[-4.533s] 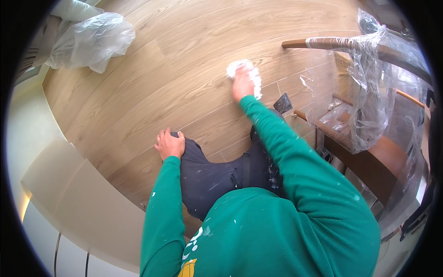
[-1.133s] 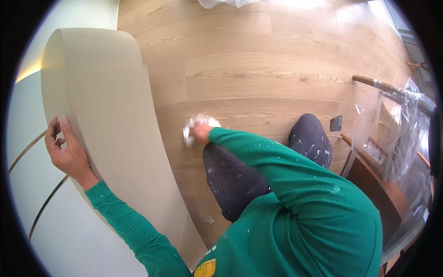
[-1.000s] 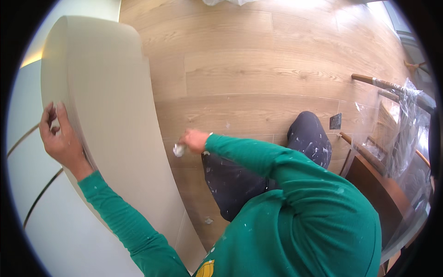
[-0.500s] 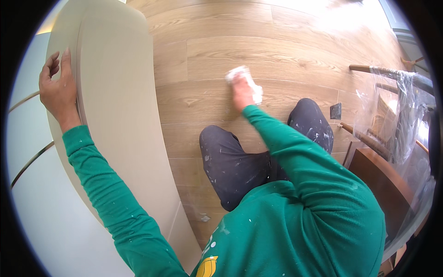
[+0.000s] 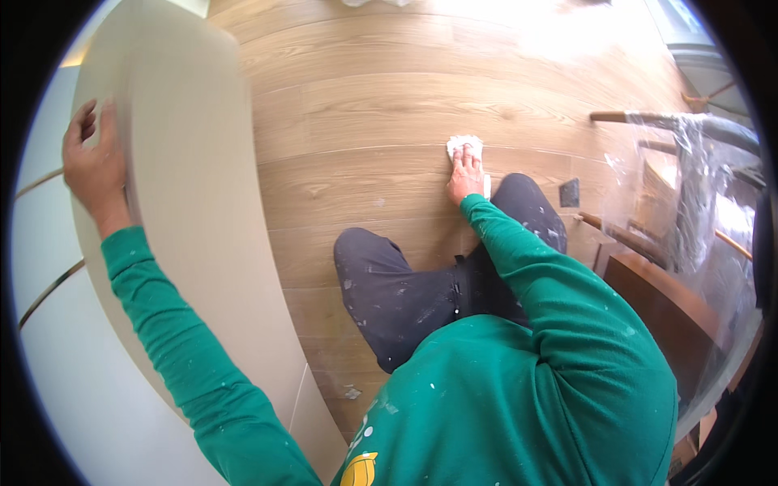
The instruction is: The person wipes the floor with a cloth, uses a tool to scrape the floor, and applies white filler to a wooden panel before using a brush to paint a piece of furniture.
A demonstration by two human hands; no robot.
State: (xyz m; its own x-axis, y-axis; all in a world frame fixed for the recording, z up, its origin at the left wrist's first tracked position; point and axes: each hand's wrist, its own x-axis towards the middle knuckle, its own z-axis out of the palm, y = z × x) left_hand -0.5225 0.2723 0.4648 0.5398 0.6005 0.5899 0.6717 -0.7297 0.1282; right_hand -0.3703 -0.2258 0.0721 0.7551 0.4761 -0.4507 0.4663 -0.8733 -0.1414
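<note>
My right hand (image 5: 466, 174) lies on a crumpled white cloth (image 5: 462, 142), pressing it against the wood-look floor (image 5: 381, 113) just beyond my knees, with its fingers over the cloth. A small dark square piece (image 5: 569, 192) sits on the floor to the right of it. My left hand (image 5: 96, 166) is at the far left, resting against the edge of a long beige panel (image 5: 203, 211), its fingers loosely curved and apart, holding nothing. My kneeling legs, in paint-spotted dark trousers, are between the panel and the chairs.
On the right stand wooden furniture pieces (image 5: 664, 300) and chair legs, draped in clear plastic sheeting (image 5: 689, 194). White cabinet fronts (image 5: 57, 364) with dark grooves run along the left. A pale plastic bundle (image 5: 373, 2) lies at the top edge. A small scrap (image 5: 352, 394) lies by my left knee.
My right hand and cloth have moved rightward from beside the panel to in front of my right knee. My left hand has slid forward along the panel since about a second ago.
</note>
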